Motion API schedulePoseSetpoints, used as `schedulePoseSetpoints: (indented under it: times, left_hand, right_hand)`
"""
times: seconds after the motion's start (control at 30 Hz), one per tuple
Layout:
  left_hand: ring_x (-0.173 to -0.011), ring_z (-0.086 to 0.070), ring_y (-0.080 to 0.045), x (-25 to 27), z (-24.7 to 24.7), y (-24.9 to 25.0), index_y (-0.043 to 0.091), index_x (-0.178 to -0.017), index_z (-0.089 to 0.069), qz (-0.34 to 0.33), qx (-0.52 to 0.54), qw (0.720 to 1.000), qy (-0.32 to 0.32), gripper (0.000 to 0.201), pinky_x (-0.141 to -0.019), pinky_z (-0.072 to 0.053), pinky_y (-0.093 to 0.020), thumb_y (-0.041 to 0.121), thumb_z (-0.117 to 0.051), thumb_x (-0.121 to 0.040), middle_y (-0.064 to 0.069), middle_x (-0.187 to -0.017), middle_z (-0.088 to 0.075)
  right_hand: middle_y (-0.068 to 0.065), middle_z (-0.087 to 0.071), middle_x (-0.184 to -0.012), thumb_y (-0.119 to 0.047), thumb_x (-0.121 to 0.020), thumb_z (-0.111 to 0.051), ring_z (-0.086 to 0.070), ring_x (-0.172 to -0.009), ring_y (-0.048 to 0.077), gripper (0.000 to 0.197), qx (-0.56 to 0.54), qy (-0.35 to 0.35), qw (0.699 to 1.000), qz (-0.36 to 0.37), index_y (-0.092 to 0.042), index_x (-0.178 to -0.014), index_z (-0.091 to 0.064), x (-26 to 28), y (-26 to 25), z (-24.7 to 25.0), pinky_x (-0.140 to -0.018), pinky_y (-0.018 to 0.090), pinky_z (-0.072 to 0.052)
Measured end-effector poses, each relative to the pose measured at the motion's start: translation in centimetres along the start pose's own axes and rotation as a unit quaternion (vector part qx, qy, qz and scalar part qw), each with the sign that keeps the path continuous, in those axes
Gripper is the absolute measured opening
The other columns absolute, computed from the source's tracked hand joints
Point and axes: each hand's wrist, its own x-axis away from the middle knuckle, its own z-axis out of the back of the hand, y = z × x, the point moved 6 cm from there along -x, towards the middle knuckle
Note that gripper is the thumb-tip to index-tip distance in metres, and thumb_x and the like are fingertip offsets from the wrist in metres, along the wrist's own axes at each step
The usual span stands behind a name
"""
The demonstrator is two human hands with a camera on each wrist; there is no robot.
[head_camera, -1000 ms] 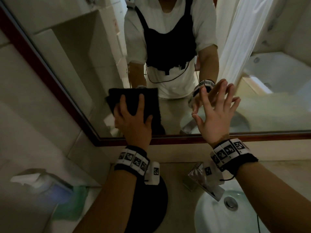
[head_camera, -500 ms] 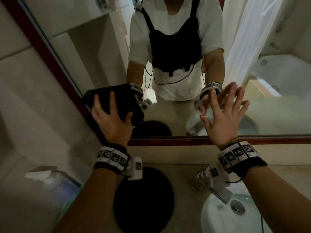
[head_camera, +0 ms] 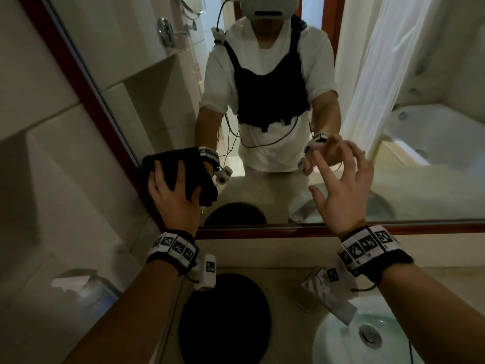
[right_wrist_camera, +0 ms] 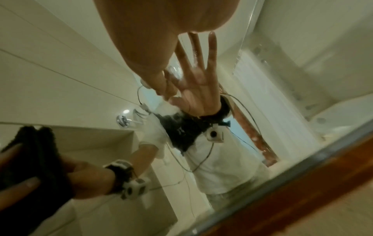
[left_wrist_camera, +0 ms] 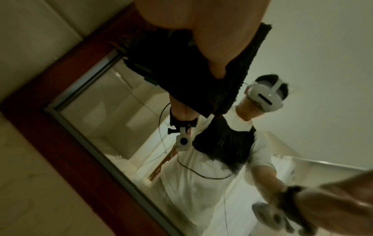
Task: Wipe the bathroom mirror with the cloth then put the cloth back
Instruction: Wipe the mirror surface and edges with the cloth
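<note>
The left hand presses a dark cloth flat against the mirror, down in the lower left corner of the glass, right beside the reddish-brown frame. Its fingers lie spread and fairly straight over the cloth, thumb out to the side, so it is pushing rather than gripping; in the left wrist view the cloth bunches in folds under the palm. The right hand is up in front of the glass to the right, holding nothing, fingers loose and fanned. Whether its fingertips actually touch the mirror is hard to judge; the right wrist view shows them very near their own reflection. Below, on the desk, a round black mat lies left of the basin, with the chrome tap between them. A tissue box stands at the far left.
</note>
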Motion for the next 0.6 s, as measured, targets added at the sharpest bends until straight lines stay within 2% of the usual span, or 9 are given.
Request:
schedulePoseSetpoints:
  times: [0.1,0.2,0.33,0.5,0.6]
  left_hand:
    - [-0.143,-0.018,-0.042,-0.5,0.2,0.3,0.025,-0.148,-0.042,-0.008,-0.01,1.0,-0.006,0.074,-0.116,-0.027,-0.052,0.027,-0.076,-0.082,-0.016,-0.161,-0.012]
    - [-0.144,-0.016,-0.042,-1.4,0.8,0.3,0.026,-0.148,-0.04,-0.013,-0.018,1.0,-0.006,0.076,-0.117,-0.027,-0.052,0.028,-0.076,-0.082,-0.016,-0.162,-0.009]
    - [-0.144,-0.017,-0.044,-2.6,1.5,0.2,0.026,-0.147,-0.043,-0.034,-0.024,0.999,0.021,0.076,-0.114,-0.029,-0.054,0.025,-0.078,-0.08,-0.017,-0.162,-0.011]
    - [-0.145,-0.015,-0.044,-3.7,2.0,1.2,0.029,-0.147,-0.04,-0.043,-0.023,0.998,0.026,0.076,-0.112,-0.031,-0.057,0.025,-0.076,-0.08,-0.014,-0.163,-0.008]
    - [-0.146,-0.013,-0.044,-3.7,2.1,2.8,0.032,-0.149,-0.036,-0.035,-0.045,0.998,0.021,0.076,-0.114,-0.028,-0.058,0.03,-0.074,-0.083,-0.015,-0.163,-0.006]
  right_hand:
    - [0.016,-0.013,-0.163,-0.038,-0.084,-0.07,-0.008,-0.149,0.039,0.078,0.004,0.021,1.0,0.022,-0.035,-0.152,-0.031,-3.3,-1.6,1.7,-0.116,0.063,-0.012]
    - [0.017,-0.005,-0.164,-0.045,-0.085,-0.068,-0.003,-0.149,0.043,0.084,0.016,0.024,0.999,0.025,-0.037,-0.155,-0.022,-6.6,-2.5,2.5,-0.114,0.067,-0.012]
    - [0.018,0.005,-0.164,-0.05,-0.082,-0.069,0.005,-0.148,0.046,0.094,0.036,-0.007,0.999,0.029,-0.037,-0.156,-0.013,-7.1,-2.3,1.8,-0.112,0.072,-0.007]
    - [0.018,0.005,-0.163,-0.051,-0.084,-0.067,0.006,-0.149,0.046,0.092,0.031,-0.006,0.999,0.03,-0.037,-0.157,-0.013,-7.2,-2.3,1.6,-0.112,0.072,-0.005]
    - [0.019,0.004,-0.163,-0.052,-0.085,-0.067,0.005,-0.149,0.045,0.09,0.03,0.004,0.999,0.033,-0.036,-0.156,-0.015,-7.1,-2.4,1.5,-0.112,0.071,-0.005]
